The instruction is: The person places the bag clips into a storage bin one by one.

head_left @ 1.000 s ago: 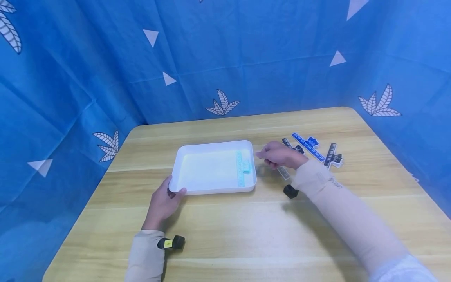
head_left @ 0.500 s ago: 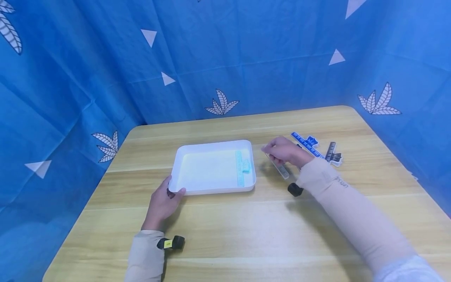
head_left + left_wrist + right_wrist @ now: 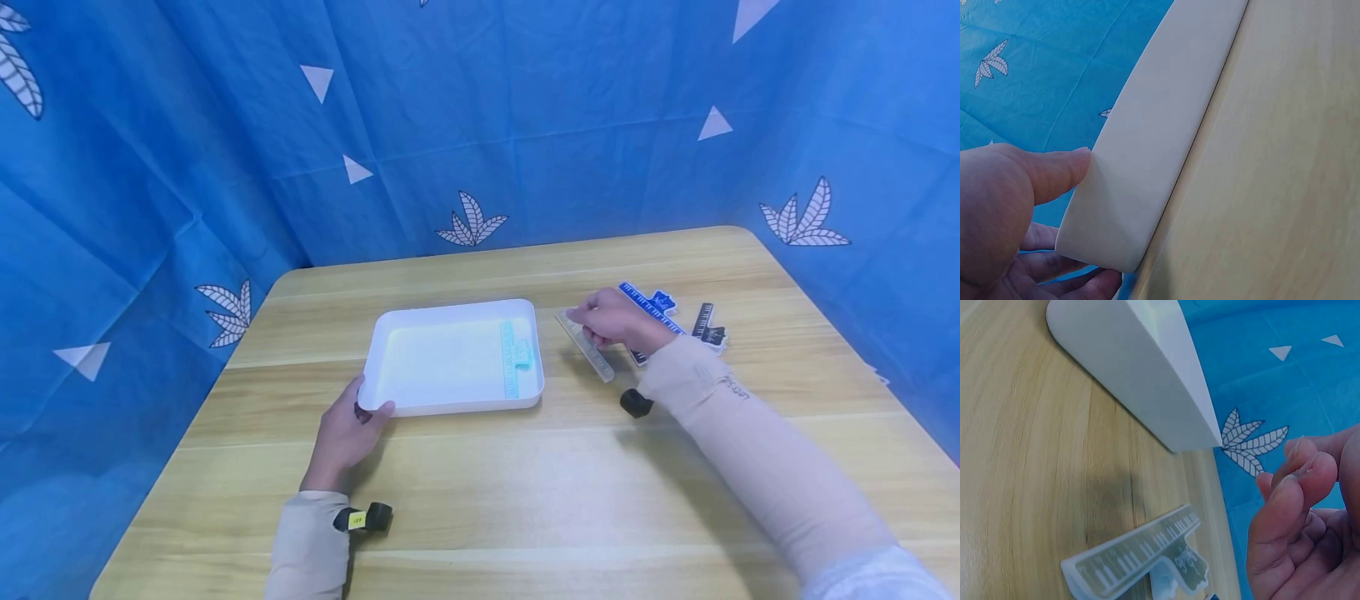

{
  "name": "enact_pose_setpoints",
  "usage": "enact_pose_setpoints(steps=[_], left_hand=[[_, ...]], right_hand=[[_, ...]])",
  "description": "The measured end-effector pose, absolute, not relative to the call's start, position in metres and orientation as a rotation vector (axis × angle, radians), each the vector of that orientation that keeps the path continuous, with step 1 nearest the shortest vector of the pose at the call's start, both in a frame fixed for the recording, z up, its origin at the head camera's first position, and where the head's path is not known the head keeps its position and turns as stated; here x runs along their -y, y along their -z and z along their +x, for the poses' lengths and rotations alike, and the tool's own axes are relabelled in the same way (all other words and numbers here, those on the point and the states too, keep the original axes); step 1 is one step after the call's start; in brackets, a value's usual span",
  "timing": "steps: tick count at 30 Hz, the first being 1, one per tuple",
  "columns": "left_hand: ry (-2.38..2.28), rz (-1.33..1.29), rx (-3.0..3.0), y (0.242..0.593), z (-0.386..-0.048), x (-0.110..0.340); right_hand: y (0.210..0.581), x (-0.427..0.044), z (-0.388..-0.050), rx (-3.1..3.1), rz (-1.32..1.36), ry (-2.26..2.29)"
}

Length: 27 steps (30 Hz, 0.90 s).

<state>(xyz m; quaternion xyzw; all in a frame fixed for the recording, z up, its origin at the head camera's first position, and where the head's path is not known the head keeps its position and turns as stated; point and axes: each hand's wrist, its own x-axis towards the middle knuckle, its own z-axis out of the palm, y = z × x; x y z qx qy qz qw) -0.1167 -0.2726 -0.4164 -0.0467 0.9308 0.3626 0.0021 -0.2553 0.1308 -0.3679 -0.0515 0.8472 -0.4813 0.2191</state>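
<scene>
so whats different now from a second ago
The right hand has shifted right, away from the white tray, uncovering more of the pale clip and hiding more of a black clip. The left hand still grips the tray; the turquoise clip inside it stayed put.

Beige sleeves (image 3: 750, 458), black wrist cameras (image 3: 379, 517)

Tabletop (image 3: 487, 483): tray (image 3: 457, 409), left of centre, toward far edge; inside, along right wall, first clip (image 3: 511, 358). Right of tray: second clip (image 3: 587, 348); third clip (image 3: 638, 358), partly hidden; fourth clip (image 3: 651, 307), nearer far edge; fifth clip (image 3: 705, 325), nearest right edge.
</scene>
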Motion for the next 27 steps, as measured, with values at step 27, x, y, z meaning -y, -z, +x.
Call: enact_pose_setpoints(steps=[27], left_hand=[[-1.127, -0.147, -2.906, 0.416, -0.117, 0.275]], right_hand=[[0.380, -0.150, -0.260, -2.310, -0.067, 1.356]])
